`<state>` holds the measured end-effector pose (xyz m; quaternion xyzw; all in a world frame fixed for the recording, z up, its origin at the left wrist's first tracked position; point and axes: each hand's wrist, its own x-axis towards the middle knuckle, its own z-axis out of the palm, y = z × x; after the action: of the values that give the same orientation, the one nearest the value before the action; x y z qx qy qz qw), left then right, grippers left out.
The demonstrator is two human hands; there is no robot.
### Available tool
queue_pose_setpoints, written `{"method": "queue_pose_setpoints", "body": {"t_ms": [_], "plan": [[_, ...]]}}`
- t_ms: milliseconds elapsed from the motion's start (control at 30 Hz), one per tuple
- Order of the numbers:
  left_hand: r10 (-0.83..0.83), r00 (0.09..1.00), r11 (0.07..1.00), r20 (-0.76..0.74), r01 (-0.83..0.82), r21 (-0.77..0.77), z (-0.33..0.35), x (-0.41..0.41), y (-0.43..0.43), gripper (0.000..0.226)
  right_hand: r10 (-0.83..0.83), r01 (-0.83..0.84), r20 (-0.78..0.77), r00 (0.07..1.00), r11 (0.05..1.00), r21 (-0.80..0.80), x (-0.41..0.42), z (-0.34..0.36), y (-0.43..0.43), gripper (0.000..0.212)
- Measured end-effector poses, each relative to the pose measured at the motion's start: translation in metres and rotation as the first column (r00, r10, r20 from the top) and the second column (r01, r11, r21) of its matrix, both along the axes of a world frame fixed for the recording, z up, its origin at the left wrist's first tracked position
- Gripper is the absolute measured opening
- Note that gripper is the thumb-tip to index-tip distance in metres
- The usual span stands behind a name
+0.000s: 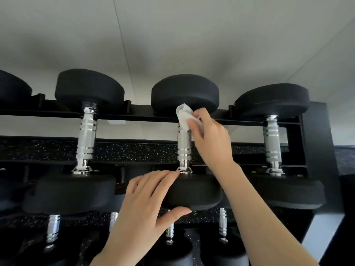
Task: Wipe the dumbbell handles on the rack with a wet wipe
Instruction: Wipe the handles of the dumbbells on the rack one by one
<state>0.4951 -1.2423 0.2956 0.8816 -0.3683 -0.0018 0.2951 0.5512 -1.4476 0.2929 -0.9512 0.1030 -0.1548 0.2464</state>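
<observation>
On the top tier of a black dumbbell rack (pixel 317 141), a person's right hand (pixel 211 139) pinches a bunched white wet wipe (pixel 183 117) against the upper end of the chrome handle (pixel 184 144) of the middle dumbbell (pixel 184 91), just below its far rubber head. The left hand (pixel 146 198) steadies the same weight, with fingers laid across the top of its near head (pixel 199 189) and thumb hooked under the rim. The left handle (pixel 86 137) and the right handle (pixel 271 139) on either side are bare, with neither hand on them; more dumbbells sit on the tier below. Risks from here look modest but real: the wipe covers only one side of the bar, so a straight pull down could leave the back of the knurling unwiped — and the ridged metal could snag or tear the thin cloth. A hard tug might also roll the weight in its cradle, nipping the left fingertips that rest close to the collar.
</observation>
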Motion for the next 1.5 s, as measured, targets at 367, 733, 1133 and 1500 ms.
{"method": "queue_pose_setpoints", "body": {"t_ms": [367,733,1133,1500], "plan": [[0.016,0.999,0.999,0.029,-0.014,-0.039,-0.005,-0.002,0.000,0.060,-0.112,0.091,0.149,0.982,0.986,0.139,0.002,-0.005,0.001,0.013],[0.024,0.999,0.999,0.045,-0.022,-0.049,-0.011,-0.001,0.001,0.063,-0.227,0.153,0.158,0.961,0.913,0.378,0.017,0.007,0.016,0.009],[0.040,0.999,0.996,0.031,-0.037,-0.082,-0.012,-0.003,-0.001,0.059,-0.094,0.133,-0.114,0.989,0.897,0.422,0.007,0.018,0.006,0.009],[0.059,0.998,0.990,0.018,-0.056,-0.130,-0.015,-0.003,-0.001,0.060,0.138,0.031,-0.394,0.909,0.919,0.394,-0.034,0.030,0.016,0.011]]}}
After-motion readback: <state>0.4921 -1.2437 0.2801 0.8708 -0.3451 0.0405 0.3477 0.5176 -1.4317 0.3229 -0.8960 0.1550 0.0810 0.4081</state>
